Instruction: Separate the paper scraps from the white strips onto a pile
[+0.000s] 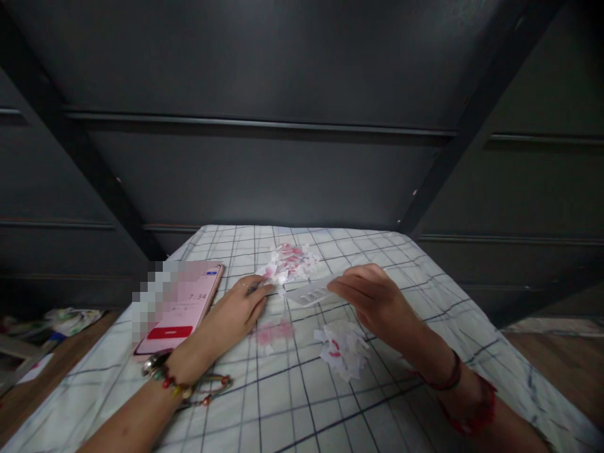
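My right hand (370,299) is closed on one end of a thin, pale translucent strip (306,293) with several whitish rectangular marks along it. The strip slants just above the cloth, its free end pointing toward my left hand. My left hand (243,308), wearing a ring, rests with its fingers drawn together beside a heap of torn white and pink paper scraps (291,263). What those fingertips pinch, if anything, is too blurred to make out. A flat pinkish patch of small bits (275,333) lies between the hands. Below the right hand sits a second heap of white scraps (343,352) with red marks.
A pink phone (172,331) with a lit screen lies to the left of my left wrist. White cloth with dark grid lines (264,409) covers the table. A dark panelled wall (283,176) stands behind its far edge. Assorted items (70,321) lie low at the far left.
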The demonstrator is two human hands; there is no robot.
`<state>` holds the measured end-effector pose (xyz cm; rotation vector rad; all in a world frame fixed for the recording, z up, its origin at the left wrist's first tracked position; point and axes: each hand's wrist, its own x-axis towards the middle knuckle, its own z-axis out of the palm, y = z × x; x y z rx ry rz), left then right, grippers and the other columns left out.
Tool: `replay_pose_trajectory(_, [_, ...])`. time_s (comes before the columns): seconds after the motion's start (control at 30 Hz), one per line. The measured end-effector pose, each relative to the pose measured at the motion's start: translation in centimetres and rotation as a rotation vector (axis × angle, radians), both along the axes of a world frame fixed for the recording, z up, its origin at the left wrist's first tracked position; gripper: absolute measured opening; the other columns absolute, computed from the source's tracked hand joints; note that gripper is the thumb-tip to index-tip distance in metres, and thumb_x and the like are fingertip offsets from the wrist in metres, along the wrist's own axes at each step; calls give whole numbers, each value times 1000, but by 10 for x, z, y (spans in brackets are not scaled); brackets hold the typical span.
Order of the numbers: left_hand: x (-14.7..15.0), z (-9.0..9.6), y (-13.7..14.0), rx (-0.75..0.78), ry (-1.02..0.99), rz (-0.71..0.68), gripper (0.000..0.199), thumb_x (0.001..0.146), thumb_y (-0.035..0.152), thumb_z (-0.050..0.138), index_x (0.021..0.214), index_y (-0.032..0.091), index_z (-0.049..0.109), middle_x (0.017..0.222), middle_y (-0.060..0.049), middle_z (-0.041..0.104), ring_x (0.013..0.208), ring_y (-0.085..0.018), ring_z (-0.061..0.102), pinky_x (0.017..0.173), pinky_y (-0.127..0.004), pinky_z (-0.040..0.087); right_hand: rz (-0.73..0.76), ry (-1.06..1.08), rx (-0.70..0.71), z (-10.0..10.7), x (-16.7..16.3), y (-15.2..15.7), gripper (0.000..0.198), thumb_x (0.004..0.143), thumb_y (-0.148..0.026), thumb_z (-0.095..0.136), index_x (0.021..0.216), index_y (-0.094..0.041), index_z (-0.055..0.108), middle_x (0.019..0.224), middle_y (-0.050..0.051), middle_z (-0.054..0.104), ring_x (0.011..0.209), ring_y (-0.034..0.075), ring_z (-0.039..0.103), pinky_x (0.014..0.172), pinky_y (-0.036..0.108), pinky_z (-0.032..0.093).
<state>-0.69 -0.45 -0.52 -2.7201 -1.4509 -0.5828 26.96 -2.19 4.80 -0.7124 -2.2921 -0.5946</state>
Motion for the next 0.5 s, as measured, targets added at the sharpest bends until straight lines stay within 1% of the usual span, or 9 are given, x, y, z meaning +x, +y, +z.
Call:
replay_pose_trajectory(0.1, [1, -1, -1, 23, 3, -33, 38, 96, 31, 34, 122, 17, 57, 128, -13, 51, 120, -24, 48, 105, -43, 41, -28, -8, -26, 2, 3, 0, 36, 69, 8, 37, 81, -17, 59, 74, 1, 67, 68, 14, 52, 63, 29, 37])
replay_pose_trajectory(0.17, [2, -1, 0, 28, 12, -37, 38, 96, 32, 34, 123, 17, 57, 128, -14, 49, 121, -25, 47, 105, -45, 40, -42, 7, -22, 2, 5, 0, 36, 67, 8, 38, 82, -17, 59, 73, 1, 66, 67, 14, 51, 62, 29, 36])
replay_pose_trajectory(0.27, [6, -1, 2, 34, 39, -60, 39, 96, 34, 33, 123, 18, 58, 128, -14, 48, 123, -27, 45, 104, -47, 42, -43, 24, -10, 2, 6, 0, 38, 66, 7, 38, 86, -17, 60, 73, 1, 66, 68, 15, 51, 62, 29, 36])
replay_pose_trajectory(0.33, [9, -2, 2, 42, 51, -82, 40, 96, 35, 33, 121, 20, 59, 129, -14, 47, 125, -29, 42, 104, -49, 41, -39, 15, -26, 2, 6, 1, 37, 67, 7, 38, 85, -17, 60, 73, 1, 65, 68, 15, 51, 62, 29, 36])
replay_pose_trajectory(0.5, [15, 2, -1, 12, 52, -53, 39, 96, 35, 33, 114, 19, 63, 136, -13, 42, 133, -31, 32, 110, -51, 33, -95, -8, -100, 7, 17, 0, 37, 65, 6, 37, 79, -18, 61, 67, 1, 62, 63, 14, 49, 60, 29, 36])
